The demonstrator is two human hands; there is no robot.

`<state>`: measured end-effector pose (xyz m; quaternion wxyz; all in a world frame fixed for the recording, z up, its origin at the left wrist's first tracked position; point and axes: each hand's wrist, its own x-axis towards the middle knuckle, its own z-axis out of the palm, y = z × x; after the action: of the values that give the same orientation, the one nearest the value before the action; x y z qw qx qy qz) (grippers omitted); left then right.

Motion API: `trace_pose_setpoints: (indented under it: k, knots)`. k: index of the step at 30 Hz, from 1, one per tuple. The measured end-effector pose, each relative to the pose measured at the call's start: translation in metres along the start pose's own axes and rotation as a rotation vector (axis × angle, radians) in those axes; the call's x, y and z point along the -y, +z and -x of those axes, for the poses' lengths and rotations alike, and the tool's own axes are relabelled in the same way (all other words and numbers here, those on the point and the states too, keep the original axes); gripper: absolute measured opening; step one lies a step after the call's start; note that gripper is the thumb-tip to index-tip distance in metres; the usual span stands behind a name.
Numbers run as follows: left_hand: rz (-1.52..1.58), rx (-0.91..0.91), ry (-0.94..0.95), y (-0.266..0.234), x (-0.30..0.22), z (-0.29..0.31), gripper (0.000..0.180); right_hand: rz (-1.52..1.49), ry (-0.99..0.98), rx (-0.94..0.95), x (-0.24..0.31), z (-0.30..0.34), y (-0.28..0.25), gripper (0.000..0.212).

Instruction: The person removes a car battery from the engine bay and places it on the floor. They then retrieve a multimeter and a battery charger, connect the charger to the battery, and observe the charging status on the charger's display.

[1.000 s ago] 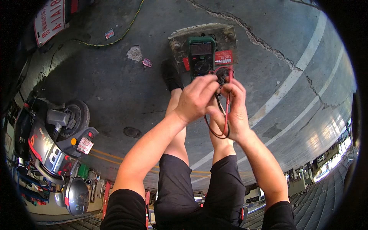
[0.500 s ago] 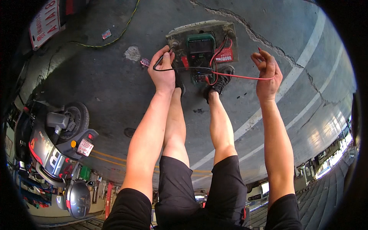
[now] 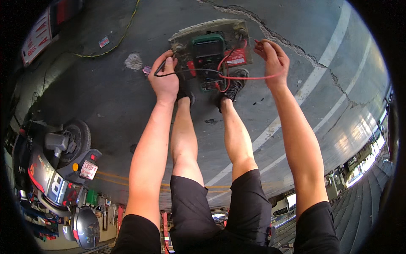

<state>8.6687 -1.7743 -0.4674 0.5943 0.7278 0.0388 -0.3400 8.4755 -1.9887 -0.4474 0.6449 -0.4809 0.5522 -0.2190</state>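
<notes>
A green-cased multimeter (image 3: 208, 49) lies on top of a dusty car battery (image 3: 231, 30) that has a red label. My left hand (image 3: 165, 81) is closed on the black test probe (image 3: 158, 70), beside the battery's left terminal (image 3: 178, 47). Whether its tip touches the terminal I cannot tell. To the right of the battery, my right hand (image 3: 275, 63) pinches the red test probe (image 3: 256, 42), whose tip points toward the right terminal (image 3: 241, 32) but stays apart from it. Black and red leads run from the hands to the meter's lower end.
My shoes (image 3: 239, 81) stand close to the battery on the grey floor. A long crack (image 3: 270, 34) and white painted lines (image 3: 311, 86) cross the floor to the right. A scooter (image 3: 55, 178) stands at the left, and a yellow-green cable (image 3: 122, 39) lies at the far left.
My right hand has moved left with the red probe, closer to the battery's right terminal. My left hand stays by the left terminal. The whole view has shifted slightly.
</notes>
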Motion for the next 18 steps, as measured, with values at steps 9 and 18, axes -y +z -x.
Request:
trace_pose_setpoints:
  k: [9, 18]
  knots:
    - [-0.044, -0.009, 0.065, 0.003, 0.004, 0.0, 0.023, 0.116, -0.008, 0.026, -0.018, -0.024, 0.013, 0.028]
    - [-0.255, -0.057, 0.134, 0.002, 0.0, 0.0, 0.021, 0.684, -0.249, -0.005, -0.013, -0.021, 0.013, 0.024]
